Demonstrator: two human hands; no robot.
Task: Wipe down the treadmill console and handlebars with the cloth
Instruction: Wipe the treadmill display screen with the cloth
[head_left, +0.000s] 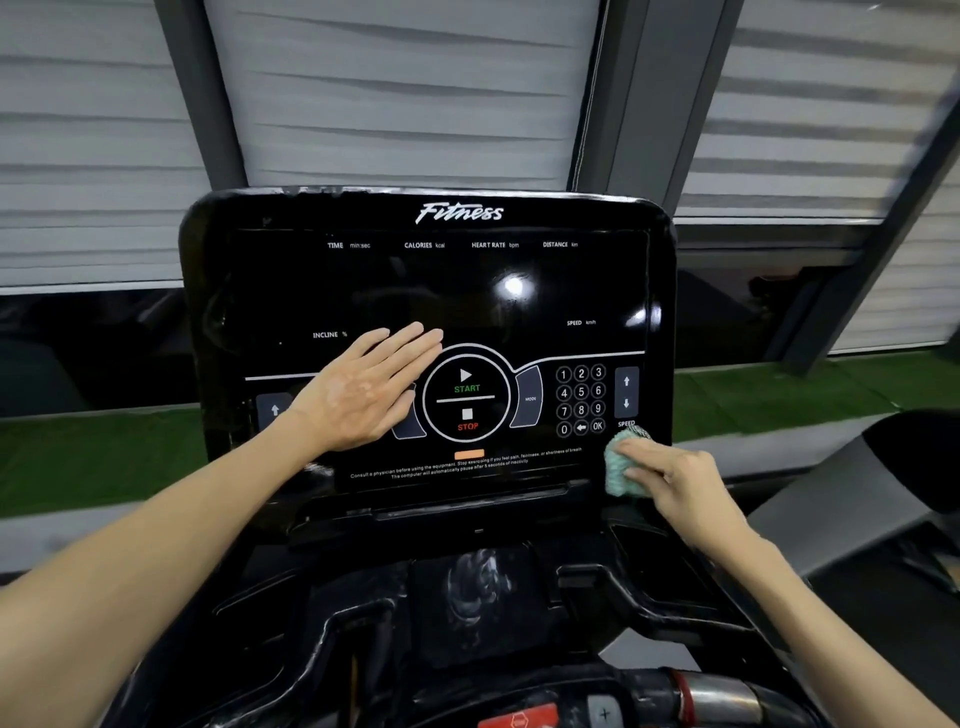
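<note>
head view, forward and down, close to the console (426, 291)

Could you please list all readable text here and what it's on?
"Fitness": console top.
"TIME", "CALORIES", "HEART RATE", "DISTANCE": upper row.
"INCLINE %" left, "SPEED km/h" right.
"START", "STOP", "MODE": centre controls.
"0"–"9", "OK": keypad.
"SPEED": below arrow keys.
"Consult a physician before using the equipment…": bottom strip.
Red button text: blurred.

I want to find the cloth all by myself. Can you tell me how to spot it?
Look at the big black treadmill console, then go to its bottom right corner, just under the speed arrows. There the right hand holds the cloth against it. The cloth is the only soft, fuzzy, pale green thing on all that shiny black.
</note>
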